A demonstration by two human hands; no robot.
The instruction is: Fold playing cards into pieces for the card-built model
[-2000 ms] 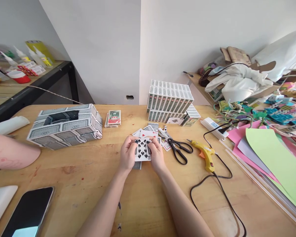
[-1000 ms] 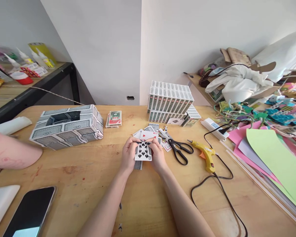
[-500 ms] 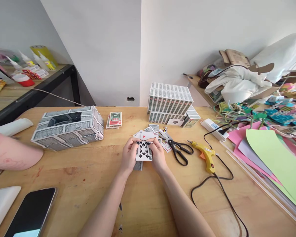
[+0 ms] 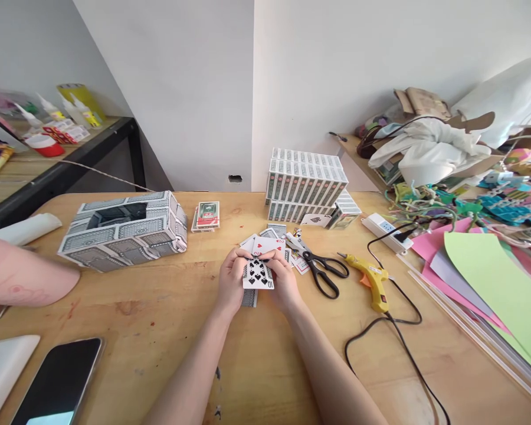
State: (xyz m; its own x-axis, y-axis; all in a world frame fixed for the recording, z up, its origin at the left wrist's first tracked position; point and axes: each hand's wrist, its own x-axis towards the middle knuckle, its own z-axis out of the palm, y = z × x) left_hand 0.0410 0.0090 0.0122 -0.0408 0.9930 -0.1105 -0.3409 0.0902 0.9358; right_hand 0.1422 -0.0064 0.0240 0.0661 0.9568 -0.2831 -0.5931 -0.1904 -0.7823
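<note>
Between my two hands is a ten of spades playing card (image 4: 258, 278), face up. My left hand (image 4: 233, 273) pinches its left edge, and my right hand (image 4: 282, 276) pinches its right edge, with fingertips meeting near the top. Just beyond the fingers lies a two of hearts (image 4: 269, 245) on a loose pile of cards. A patterned card back (image 4: 249, 298) shows below the held card. Black-handled scissors (image 4: 324, 271) rest right of the pile, their blades over some cards. Farther right lies a yellow glue gun (image 4: 371, 280) with its black cord.
A box covered in patterned cards (image 4: 128, 236) stands at left. Boxed decks (image 4: 307, 186) are stacked at the back, with two or more card packs (image 4: 207, 215) nearby. A power strip (image 4: 384, 231), coloured paper (image 4: 487, 277) and a phone (image 4: 55, 378) lie around.
My fingertips have shifted slightly at the card's top edge, covering more of its upper spades. The card stays in both hands; the whole view has moved a little.
</note>
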